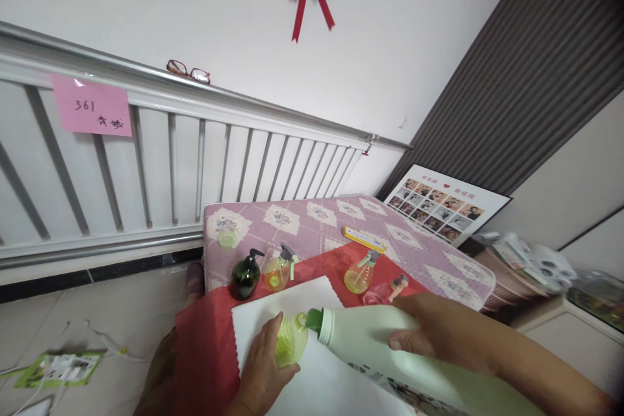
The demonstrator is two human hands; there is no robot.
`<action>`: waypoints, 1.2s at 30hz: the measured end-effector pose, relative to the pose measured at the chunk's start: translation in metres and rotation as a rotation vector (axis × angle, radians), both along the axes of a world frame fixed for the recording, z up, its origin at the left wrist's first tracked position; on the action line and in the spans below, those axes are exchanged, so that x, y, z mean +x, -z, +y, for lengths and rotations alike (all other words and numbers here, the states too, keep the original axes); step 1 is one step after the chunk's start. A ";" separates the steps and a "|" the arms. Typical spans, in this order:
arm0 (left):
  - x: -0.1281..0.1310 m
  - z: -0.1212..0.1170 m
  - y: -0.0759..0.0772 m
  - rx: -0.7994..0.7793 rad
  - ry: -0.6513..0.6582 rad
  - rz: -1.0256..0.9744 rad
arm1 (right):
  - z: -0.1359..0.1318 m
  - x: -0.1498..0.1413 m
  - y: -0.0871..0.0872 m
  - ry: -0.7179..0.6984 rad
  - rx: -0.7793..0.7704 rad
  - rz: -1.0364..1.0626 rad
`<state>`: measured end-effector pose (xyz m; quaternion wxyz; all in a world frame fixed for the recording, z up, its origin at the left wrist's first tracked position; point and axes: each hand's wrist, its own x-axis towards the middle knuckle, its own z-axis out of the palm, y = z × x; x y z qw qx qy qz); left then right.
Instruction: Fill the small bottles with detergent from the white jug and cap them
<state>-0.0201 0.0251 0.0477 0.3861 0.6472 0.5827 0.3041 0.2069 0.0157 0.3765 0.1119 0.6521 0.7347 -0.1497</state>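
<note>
My left hand (263, 364) is closed around a small yellow-green clear bottle (292, 339), tilted over the white sheet, its open neck pointing up and right. My right hand (429, 331) grips a large pale green detergent bottle (370, 338) lying almost level. Its dark green spout (314, 320) meets the small bottle's mouth; whether liquid is flowing I cannot make out. Behind them stand a dark green pump bottle (245, 277), a clear spray bottle (277, 273) and a yellowish spray bottle (359, 276). A pale green lid (227, 238) lies at the back left.
Under the white sheet (316, 292) is a red cloth (205, 344) on a purple patterned bed surface (322, 224). A yellow box (363, 240) lies behind the bottles. A slatted white radiator (185, 162) runs along the wall, with glasses (189, 71) on its rail. Cables lie on the floor, left.
</note>
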 end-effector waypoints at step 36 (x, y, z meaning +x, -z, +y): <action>0.001 0.002 0.003 -0.034 0.012 0.017 | 0.002 -0.011 -0.007 -0.013 -0.073 -0.021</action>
